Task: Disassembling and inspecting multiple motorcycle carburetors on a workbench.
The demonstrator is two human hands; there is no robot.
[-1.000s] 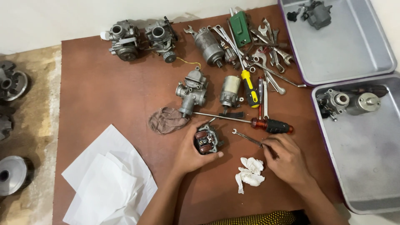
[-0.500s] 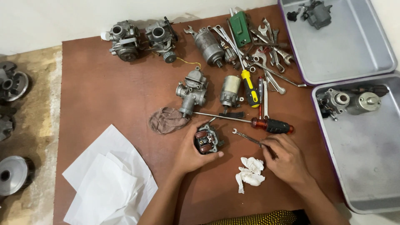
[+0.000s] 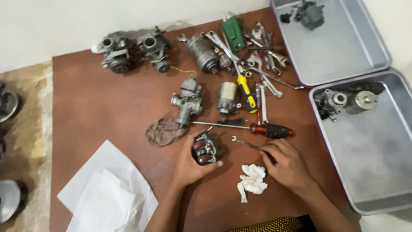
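Observation:
My left hand [image 3: 189, 165] grips a small dark engine part with copper windings [image 3: 205, 150] against the brown board [image 3: 107, 111]. My right hand [image 3: 286, 164] rests on the end of a slim open-end wrench [image 3: 244, 143] lying flat on the board, fingers curled over its handle. A crumpled white cloth [image 3: 252, 181] lies between my two hands. A screwdriver with a red and black handle [image 3: 266, 129] lies just beyond the wrench. A carburettor [image 3: 187, 100] stands beyond my left hand, beside a brown rag [image 3: 164, 132].
Two more carburettors [image 3: 131, 50] sit at the far left. Spanners, a yellow-handled screwdriver [image 3: 246, 93] and a green tool [image 3: 234, 33] lie at the back. Two grey metal trays [image 3: 343, 56] with parts stand at the right. White paper sheets [image 3: 107, 193] lie near left.

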